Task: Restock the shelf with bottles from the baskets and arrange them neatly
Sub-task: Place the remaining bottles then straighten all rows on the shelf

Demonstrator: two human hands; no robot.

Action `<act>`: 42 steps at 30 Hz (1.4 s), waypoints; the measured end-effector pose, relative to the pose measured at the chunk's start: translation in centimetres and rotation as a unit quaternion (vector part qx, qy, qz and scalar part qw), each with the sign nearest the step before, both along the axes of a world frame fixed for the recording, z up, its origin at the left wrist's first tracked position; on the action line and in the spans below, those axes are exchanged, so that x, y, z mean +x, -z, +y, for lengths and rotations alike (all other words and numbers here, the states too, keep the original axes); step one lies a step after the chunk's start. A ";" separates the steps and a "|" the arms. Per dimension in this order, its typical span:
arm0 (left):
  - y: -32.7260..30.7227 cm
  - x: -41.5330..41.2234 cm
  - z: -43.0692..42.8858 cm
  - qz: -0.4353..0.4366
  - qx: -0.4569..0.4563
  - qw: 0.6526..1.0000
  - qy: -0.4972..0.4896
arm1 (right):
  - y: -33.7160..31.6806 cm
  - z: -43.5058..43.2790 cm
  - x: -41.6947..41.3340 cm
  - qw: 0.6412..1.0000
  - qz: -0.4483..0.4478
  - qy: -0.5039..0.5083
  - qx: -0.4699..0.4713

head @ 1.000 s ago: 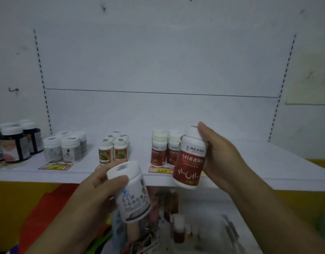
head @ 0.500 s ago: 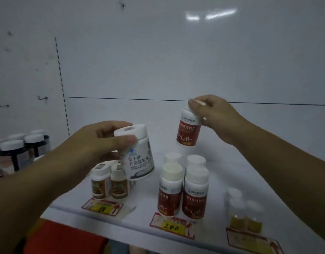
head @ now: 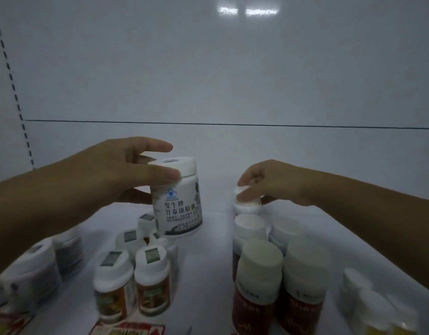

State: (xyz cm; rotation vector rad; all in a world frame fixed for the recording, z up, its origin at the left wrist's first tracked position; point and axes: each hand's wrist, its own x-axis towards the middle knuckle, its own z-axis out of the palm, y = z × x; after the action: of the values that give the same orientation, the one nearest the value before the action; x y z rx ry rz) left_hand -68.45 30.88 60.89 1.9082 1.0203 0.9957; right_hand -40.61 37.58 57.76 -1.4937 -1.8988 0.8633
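I see a white jar point(head: 177, 199) with a white cap, its label printed in black characters under a small blue emblem, a dark band at the base. Below it, white-capped bottles point(head: 133, 281) carry orange-brown labels and grey square stickers on their lids. The bottles at right point(head: 278, 286) are dark red with white lettering and off-white caps — blurred. The shelf point(head: 208, 274) is white; the back panel point(head: 208, 68) pale grey, crossed by one thin black line — with black dashes at left.

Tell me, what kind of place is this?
Probably a shop or pharmacy shelf. Small white-capped red-labelled bottles stand in rows on a white shelf, and a red and yellow price tag sits on its front edge.
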 end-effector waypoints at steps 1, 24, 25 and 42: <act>-0.1 -0.3 0.5 0.011 -0.004 1.000 0.010 | 0.4 -0.1 -0.1 1.000 -0.013 0.002 -0.015; -2.9 -8.1 -3.1 0.101 -0.025 0.994 -0.026 | -5.8 -9.4 -14.8 0.939 -0.189 -0.155 0.242; -3.0 -8.9 -3.0 0.093 -0.024 0.995 -0.021 | -5.8 -9.7 -15.9 0.937 -0.190 -0.163 0.244; -2.8 -22.5 6.9 0.331 0.203 0.919 -0.067 | -5.6 -0.6 -32.5 0.946 -0.204 -0.062 0.244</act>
State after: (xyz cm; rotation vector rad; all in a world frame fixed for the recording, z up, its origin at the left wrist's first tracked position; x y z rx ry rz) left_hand -90.94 37.83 63.66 2.6499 1.4133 0.6654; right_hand -73.15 36.95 63.35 -1.3154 -2.3063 0.0966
